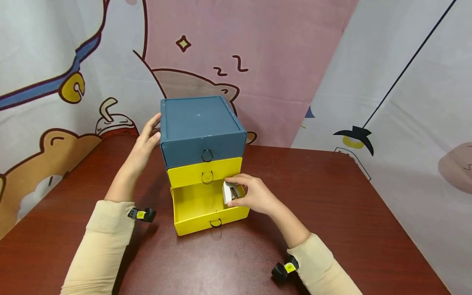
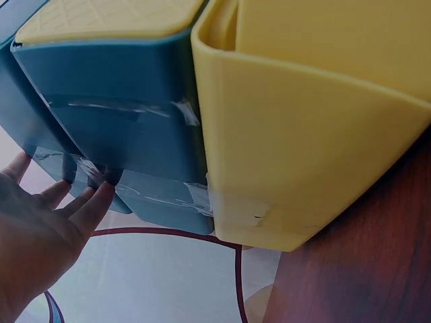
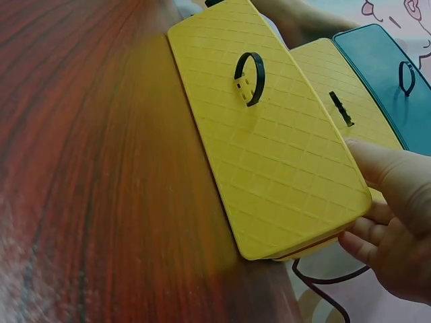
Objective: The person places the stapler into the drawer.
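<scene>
A stacked drawer cabinet (image 1: 199,119) stands on the table, its top drawer blue and the two below yellow. The bottom yellow drawer (image 1: 200,221) is pulled out. My right hand (image 1: 254,194) pinches a small white-and-grey object (image 1: 227,193) between thumb and fingers at the right side of that drawer; its exact kind is unclear. In the right wrist view the drawer front hides this object. My left hand (image 1: 141,149) rests its extended fingers against the cabinet's left side, on the taped blue casing (image 2: 128,145) in the left wrist view.
Black ring pulls (image 1: 207,155) hang on the drawer fronts. The dark red-brown table (image 1: 313,196) extends to both sides and toward me. A printed cartoon cloth (image 1: 280,73) hangs behind it. Each wrist wears a strapped camera (image 1: 141,214).
</scene>
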Available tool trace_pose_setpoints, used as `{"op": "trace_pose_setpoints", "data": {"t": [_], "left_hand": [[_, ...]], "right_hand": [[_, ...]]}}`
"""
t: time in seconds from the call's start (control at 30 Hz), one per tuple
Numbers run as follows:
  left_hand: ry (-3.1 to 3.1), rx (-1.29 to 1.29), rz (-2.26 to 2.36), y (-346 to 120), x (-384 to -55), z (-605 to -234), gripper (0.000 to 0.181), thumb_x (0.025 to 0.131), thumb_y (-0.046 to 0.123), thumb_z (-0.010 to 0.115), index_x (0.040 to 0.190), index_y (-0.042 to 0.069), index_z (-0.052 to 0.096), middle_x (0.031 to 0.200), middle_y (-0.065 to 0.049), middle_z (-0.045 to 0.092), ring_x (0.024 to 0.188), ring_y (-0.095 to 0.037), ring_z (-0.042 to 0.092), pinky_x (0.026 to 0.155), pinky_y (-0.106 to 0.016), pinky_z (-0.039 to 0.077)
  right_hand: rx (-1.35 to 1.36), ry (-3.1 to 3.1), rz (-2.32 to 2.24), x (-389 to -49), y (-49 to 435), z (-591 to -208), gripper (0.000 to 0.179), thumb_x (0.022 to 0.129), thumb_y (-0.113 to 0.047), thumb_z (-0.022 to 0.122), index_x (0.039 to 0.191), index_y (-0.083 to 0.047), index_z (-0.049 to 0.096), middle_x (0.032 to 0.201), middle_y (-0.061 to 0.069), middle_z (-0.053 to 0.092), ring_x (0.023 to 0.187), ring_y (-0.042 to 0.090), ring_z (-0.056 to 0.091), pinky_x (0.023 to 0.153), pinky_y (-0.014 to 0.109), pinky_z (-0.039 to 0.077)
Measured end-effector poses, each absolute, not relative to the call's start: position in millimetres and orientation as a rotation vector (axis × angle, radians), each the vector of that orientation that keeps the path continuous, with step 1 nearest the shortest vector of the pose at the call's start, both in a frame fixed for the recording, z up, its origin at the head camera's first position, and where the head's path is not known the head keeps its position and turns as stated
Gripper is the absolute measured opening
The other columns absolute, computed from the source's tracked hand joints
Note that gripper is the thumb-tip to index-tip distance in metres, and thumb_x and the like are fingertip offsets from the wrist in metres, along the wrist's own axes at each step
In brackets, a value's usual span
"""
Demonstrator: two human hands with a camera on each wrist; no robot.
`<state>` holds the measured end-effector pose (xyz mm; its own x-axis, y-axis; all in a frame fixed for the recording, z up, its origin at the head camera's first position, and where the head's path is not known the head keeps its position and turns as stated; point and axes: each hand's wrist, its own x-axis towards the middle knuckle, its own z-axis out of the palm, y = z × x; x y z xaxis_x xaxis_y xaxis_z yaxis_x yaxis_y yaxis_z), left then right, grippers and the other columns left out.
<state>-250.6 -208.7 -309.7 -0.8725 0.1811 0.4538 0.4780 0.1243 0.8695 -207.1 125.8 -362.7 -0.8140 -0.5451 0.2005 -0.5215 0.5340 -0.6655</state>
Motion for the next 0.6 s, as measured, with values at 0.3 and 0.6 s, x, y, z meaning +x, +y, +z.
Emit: {"op": "trace_pose_setpoints", "data": {"t": [0.3, 0.6], "left_hand": [[-2.149, -0.666, -1.847, -207.4, -250.2, -309.4, 0.061, 0.097, 0.028, 0.038, 0.154, 0.018, 0.019, 0.153, -0.009, 0.022, 0.132, -0.028, 0.028, 0.103, -0.043, 0.027], [-2.163, -0.662, -1.822, -208.5, -250.4, -309.1, 0.061, 0.097, 0.03, 0.038, 0.154, 0.019, 0.02, 0.154, -0.007, 0.022, 0.133, -0.027, 0.027, 0.102, -0.043, 0.027]], "right_hand": [[-0.967, 2.672, -1.165, -207.5, 125.6, -362.0, 0.061, 0.073, -0.014, 0.084, 0.129, -0.007, 0.061, 0.124, 0.005, 0.059, 0.106, 0.027, 0.053, 0.085, 0.042, 0.048], [-1.09, 2.735, -1.297, -199.8, 128.9, -355.3, 0.045, 0.075, -0.016, 0.082, 0.118, -0.011, 0.068, 0.111, -0.002, 0.063, 0.099, 0.03, 0.056, 0.077, 0.042, 0.048]]}}
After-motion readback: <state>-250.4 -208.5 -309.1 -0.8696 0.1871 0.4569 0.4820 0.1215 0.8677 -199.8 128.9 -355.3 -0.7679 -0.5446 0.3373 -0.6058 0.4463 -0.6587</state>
